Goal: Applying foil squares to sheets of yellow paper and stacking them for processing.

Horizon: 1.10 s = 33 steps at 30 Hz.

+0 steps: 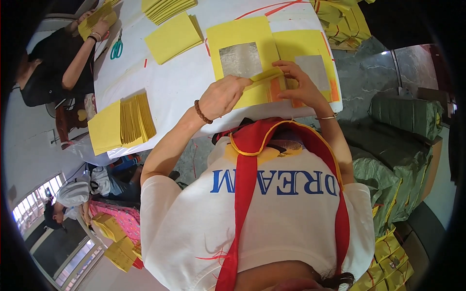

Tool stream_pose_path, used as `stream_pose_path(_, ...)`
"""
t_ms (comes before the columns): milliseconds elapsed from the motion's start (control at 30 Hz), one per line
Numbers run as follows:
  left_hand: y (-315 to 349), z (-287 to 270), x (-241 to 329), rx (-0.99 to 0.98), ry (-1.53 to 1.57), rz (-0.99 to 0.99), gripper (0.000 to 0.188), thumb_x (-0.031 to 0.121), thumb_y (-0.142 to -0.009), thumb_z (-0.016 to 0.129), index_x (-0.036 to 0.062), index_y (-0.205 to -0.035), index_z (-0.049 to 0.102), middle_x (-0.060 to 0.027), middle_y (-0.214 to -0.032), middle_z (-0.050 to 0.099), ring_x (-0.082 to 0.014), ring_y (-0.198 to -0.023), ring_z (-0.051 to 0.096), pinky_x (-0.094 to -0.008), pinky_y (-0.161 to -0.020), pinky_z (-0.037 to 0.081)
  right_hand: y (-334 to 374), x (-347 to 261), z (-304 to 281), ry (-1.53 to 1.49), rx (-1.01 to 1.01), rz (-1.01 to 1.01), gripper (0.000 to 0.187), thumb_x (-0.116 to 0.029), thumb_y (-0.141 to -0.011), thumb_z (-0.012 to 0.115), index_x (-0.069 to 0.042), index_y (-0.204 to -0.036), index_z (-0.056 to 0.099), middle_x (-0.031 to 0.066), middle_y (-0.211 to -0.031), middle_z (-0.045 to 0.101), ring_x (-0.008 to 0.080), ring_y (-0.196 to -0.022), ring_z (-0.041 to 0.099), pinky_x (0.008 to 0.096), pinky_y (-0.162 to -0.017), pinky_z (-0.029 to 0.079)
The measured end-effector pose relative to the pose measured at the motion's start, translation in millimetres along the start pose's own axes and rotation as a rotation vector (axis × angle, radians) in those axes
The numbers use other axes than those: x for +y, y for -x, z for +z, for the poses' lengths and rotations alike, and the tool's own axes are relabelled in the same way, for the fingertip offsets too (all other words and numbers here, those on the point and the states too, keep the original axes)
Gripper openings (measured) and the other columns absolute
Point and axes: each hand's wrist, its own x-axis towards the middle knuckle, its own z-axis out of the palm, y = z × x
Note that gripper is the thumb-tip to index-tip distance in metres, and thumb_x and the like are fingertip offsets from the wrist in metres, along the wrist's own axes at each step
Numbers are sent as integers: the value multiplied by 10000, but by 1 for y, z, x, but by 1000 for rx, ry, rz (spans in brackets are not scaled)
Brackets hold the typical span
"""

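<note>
At the table's near edge, my left hand (224, 98) pinches the left end of a folded flap on a yellow paper sheet (259, 92). My right hand (305, 86) curls round the flap's right end, index finger on the fold and thumb lower, beside an orange strip (275, 89). Behind the fold lies a yellow sheet with a silver square (241, 59). Partly under my right hand is a second such sheet, its silver square (313, 70) showing beyond my fingers. My fingers hide some of the fold.
Fanned yellow papers (136, 119) stand at the table's left edge; another stack (174, 38) lies farther back. Green-handled scissors (116, 47) rest near a co-worker's hand (100, 28) holding yellow papers. Green wrapped bundles (393, 160) are on the right. Another person sits at lower left.
</note>
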Motion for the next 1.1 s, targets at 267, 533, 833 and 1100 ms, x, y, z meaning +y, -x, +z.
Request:
stream_pose_path(267, 7, -16, -2, -38, 545, -209, 639, 264, -751, 727, 53, -1275, 428, -137, -1099, 562, -283, -1015, 552, -352, -854, 446, -8, 18, 15, -106, 156, 68, 209, -128, -858, 594, -30, -1042, 573, 48, -1133, 538, 140, -1021, 503, 274, -881, 400)
stream_pose_path(533, 16, -24, -29, -8, -154, -121, 593, 156, -665, 708, 130, -1230, 529, -78, -1220, 525, -311, -1152, 448, -386, -969, 347, -9, 22, 17, -307, 218, 221, 180, -142, -902, 557, -36, -1046, 579, 10, -986, 521, 79, -913, 494, 220, -822, 399)
stream_pose_path(833, 29, -30, 5, 15, -222, 72, 360, 13, -729, 563, 115, -1068, 628, -99, -1059, 599, -282, -979, 560, -361, -836, 468, 13, -21, 9, 841, 141, -378, 325, -73, -715, 646, -144, -1032, 631, 30, -1238, 541, 272, -1149, 504, 386, -934, 369)
stream_pose_path(1100, 39, -10, 7, 153, 123, -385, 198, 108, -828, 578, 26, -1004, 614, -86, -795, 615, -225, -682, 559, -327, -634, 470, 13, -32, 20, 307, 98, 94, 257, -156, -772, 658, -80, -1014, 618, 88, -965, 643, 275, -953, 596, 341, -784, 447)
